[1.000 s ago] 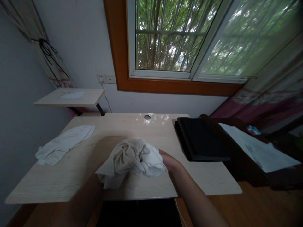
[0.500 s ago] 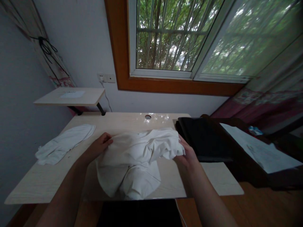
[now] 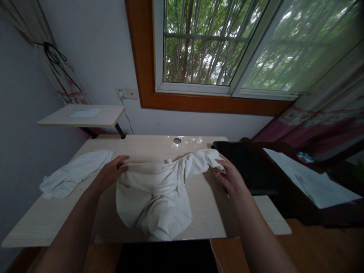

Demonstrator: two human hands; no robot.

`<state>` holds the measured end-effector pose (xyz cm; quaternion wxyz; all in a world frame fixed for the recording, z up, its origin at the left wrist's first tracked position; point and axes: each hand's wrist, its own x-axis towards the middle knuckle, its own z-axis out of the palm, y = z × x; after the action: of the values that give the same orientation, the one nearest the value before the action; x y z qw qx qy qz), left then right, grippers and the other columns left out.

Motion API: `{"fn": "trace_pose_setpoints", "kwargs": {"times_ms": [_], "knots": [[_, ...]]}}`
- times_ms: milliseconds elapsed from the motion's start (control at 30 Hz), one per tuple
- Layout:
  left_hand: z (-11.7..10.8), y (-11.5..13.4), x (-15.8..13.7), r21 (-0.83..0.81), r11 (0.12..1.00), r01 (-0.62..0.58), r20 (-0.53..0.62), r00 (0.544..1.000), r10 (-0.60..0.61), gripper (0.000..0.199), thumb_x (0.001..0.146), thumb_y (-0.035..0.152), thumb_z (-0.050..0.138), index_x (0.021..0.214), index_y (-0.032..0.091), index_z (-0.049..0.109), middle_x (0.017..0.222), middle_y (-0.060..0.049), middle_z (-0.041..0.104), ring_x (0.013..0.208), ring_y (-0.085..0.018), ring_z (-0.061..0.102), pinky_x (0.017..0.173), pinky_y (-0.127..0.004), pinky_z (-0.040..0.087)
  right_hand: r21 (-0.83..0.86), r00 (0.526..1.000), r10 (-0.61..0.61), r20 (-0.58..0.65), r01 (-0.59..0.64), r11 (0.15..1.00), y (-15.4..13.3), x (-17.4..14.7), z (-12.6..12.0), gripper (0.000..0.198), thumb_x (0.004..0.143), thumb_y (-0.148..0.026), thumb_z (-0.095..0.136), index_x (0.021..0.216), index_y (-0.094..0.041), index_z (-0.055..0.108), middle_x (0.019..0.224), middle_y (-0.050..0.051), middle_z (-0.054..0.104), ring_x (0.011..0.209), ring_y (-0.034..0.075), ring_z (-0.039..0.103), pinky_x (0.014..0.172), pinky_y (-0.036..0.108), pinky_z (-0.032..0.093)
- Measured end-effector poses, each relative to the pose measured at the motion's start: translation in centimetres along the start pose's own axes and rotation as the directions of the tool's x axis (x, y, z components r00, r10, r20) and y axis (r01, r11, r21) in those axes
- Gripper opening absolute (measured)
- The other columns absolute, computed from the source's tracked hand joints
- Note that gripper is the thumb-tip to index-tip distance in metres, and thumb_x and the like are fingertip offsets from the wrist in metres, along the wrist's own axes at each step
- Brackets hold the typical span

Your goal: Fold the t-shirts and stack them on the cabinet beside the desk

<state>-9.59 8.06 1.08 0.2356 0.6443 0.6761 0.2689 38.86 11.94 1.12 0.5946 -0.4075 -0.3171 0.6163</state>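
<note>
A crumpled white shirt lies in loose folds over the front middle of the desk, a small tag showing at its upper edge. My left hand is closed on its upper left edge, thumb and fingers pinching the cloth. At the other side, my right hand grips the end of a gathered, sleeve-like part stretched out to the right. Folds hide the rest of the shirt's shape. Left of my left hand lies a second white cloth item, loosely folded and touched by neither hand.
The light wooden desk has a raised shelf at its back left with a paper on it. A black flat case lies at the right. Beyond it stands a dark piece of furniture with a white sheet. A window is behind.
My right hand has moved slightly right, pulling the sleeve-like part longer and narrower. My left hand has shifted a little left and up, drawing the upper edge straighter.
</note>
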Motion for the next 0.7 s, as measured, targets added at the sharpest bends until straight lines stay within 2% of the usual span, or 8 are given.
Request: {"fn": "trace_pose_setpoints", "kwargs": {"times_ms": [67,133,267,333,400,500,600,700], "knots": [[-0.6,0.8,1.3,0.067,0.997,0.044,-0.241,0.97,-0.026,0.046,0.083,0.044,0.059,0.123,0.024,0.065,0.097,-0.005,0.072,0.089,-0.026,0.065,0.084,-0.036,0.049,0.019,0.994,-0.107,-0.008,0.107,0.994,-1.1,0.5,1.2,0.046,0.065,-0.018,0.083,0.109,-0.026,0.072,0.095,0.001,0.074,0.068,0.011,0.065,0.051,0.018,0.052],[-0.9,1.8,2.4,0.102,0.995,0.023,-0.413,0.91,0.022,0.041,0.088,0.041,0.053,0.124,0.023,0.064,0.109,-0.007,0.071,0.098,-0.027,0.064,0.092,-0.038,0.049,-0.001,0.97,-0.242,0.013,0.242,0.97,-2.0,0.9,2.6,0.056,0.067,-0.02,0.082,0.12,-0.034,0.068,0.121,0.001,0.07,0.097,0.016,0.069,0.076,0.026,0.06],[0.1,3.5,3.6,0.244,0.951,-0.189,-0.488,0.824,0.289,0.044,0.093,0.029,0.043,0.133,0.02,0.058,0.142,-0.012,0.056,0.131,-0.028,0.05,0.114,-0.044,0.036,-0.171,0.936,-0.32,0.144,0.342,0.924,-1.6,1.5,4.3,0.06,0.072,-0.03,0.081,0.129,-0.041,0.063,0.151,-0.003,0.052,0.136,0.023,0.052,0.106,0.042,0.05],[1.2,4.1,3.4,0.298,0.914,-0.276,-0.429,0.816,0.386,0.04,0.093,0.026,0.043,0.128,0.02,0.061,0.144,-0.012,0.053,0.136,-0.029,0.044,0.118,-0.047,0.031,-0.287,0.937,-0.298,0.183,0.341,0.895,-0.3,1.4,4.3,0.057,0.071,-0.033,0.082,0.125,-0.039,0.066,0.151,-0.002,0.052,0.137,0.024,0.05,0.108,0.042,0.047],[2.5,4.6,2.6,0.303,0.884,-0.357,-0.296,0.846,0.443,0.033,0.093,0.025,0.045,0.117,0.02,0.067,0.133,-0.012,0.06,0.13,-0.03,0.048,0.115,-0.049,0.034,-0.401,0.941,-0.254,0.224,0.326,0.856,1.6,0.9,4.1,0.049,0.071,-0.037,0.082,0.118,-0.035,0.071,0.141,0.002,0.061,0.124,0.024,0.06,0.101,0.041,0.051],[4.6,5.2,0.5,0.24,0.856,-0.457,-0.042,0.876,0.48,0.026,0.092,0.025,0.049,0.105,0.022,0.071,0.11,-0.011,0.068,0.112,-0.03,0.056,0.107,-0.05,0.041,-0.549,0.943,-0.094,0.321,0.266,0.792,4.5,-0.8,4.0,0.03,0.077,-0.044,0.077,0.099,-0.025,0.076,0.099,0.006,0.075,0.087,0.022,0.068,0.079,0.036,0.056],[6.2,5.1,-1.8,0.188,0.853,-0.486,0.108,0.874,0.474,0.023,0.094,0.029,0.051,0.102,0.023,0.072,0.104,-0.011,0.069,0.102,-0.03,0.057,0.1,-0.05,0.044,-0.619,0.873,0.034,0.487,0.317,0.719,6.7,-2.8,4.1,0.023,0.079,-0.045,0.077,0.084,-0.022,0.076,0.085,0.004,0.073,0.076,0.02,0.065,0.071,0.032,0.052],[6.9,4.0,-3.6,0.194,0.838,-0.509,0.161,0.86,0.485,0.026,0.096,0.034,0.051,0.11,0.024,0.071,0.112,-0.011,0.069,0.106,-0.03,0.056,0.102,-0.05,0.042,-0.642,0.808,0.089,0.582,0.39,0.661,8.1,-4.2,4.0,0.024,0.076,-0.042,0.082,0.09,-0.024,0.076,0.089,0.001,0.07,0.078,0.019,0.063,0.073,0.031,0.051]]}}
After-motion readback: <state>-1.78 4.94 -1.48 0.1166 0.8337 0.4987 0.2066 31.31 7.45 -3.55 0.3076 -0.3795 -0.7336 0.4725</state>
